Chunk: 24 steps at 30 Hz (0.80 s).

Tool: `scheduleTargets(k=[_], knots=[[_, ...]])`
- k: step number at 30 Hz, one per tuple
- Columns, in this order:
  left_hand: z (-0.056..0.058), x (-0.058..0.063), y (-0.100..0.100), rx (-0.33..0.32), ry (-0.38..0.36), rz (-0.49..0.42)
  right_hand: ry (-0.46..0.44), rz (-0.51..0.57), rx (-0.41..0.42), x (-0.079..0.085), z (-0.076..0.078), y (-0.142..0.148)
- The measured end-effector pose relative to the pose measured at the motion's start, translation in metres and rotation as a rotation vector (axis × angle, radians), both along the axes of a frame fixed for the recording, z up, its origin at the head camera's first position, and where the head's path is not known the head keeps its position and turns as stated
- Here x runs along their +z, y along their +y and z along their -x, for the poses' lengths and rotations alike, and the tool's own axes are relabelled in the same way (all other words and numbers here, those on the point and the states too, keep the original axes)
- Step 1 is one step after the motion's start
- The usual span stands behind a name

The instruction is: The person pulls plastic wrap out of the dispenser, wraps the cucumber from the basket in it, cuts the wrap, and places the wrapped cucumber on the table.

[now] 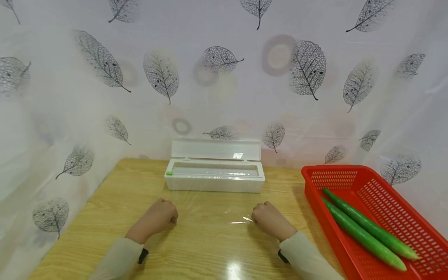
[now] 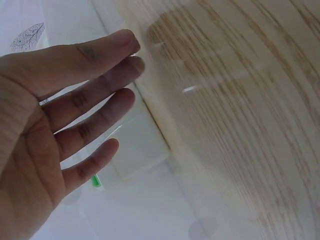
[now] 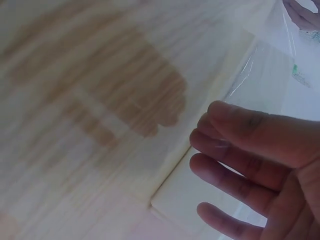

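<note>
A sheet of clear plastic wrap (image 1: 210,214) stretches from the front of a white cling film dispenser (image 1: 215,184) toward me; glints on it show its surface. My left hand (image 1: 159,217) pinches the film's left corner between thumb and forefinger, the other fingers loosely bent, as the left wrist view shows of that hand (image 2: 65,110). At the right corner my right hand (image 1: 271,219) pinches the film the same way, also seen in the right wrist view (image 3: 265,160). Both hands are above the table, in front of the dispenser, whose lid (image 1: 215,149) stands raised.
A red plastic basket (image 1: 320,221) stands at the right of the wooden table (image 1: 196,256), with two long cucumbers (image 1: 364,229) inside. A green slider (image 1: 169,173) sits at the dispenser's left end. Behind hangs a leaf-patterned curtain (image 1: 231,101).
</note>
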<state>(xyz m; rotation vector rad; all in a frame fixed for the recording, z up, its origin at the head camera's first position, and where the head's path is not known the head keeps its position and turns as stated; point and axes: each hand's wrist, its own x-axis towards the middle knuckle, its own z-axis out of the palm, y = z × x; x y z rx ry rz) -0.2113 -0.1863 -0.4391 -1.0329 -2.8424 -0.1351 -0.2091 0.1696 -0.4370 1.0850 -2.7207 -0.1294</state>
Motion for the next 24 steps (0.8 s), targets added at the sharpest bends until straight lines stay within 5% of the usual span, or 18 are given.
scheduleTargets(k=[7,15,24], knots=[[-0.0002,-0.0026,0.0012,0.038,-0.074,-0.038,0.011,-0.076,-0.072,-0.006,-0.0043,-0.0011],[0.0002,0.0019,0.0039,0.136,-0.177,-0.073,-0.075,0.021,-0.053,0.0003,-0.0053,-0.0015],[0.0063,-0.0063,0.0047,0.07,-0.09,-0.038,-0.128,0.064,-0.071,-0.0018,0.002,-0.0049]])
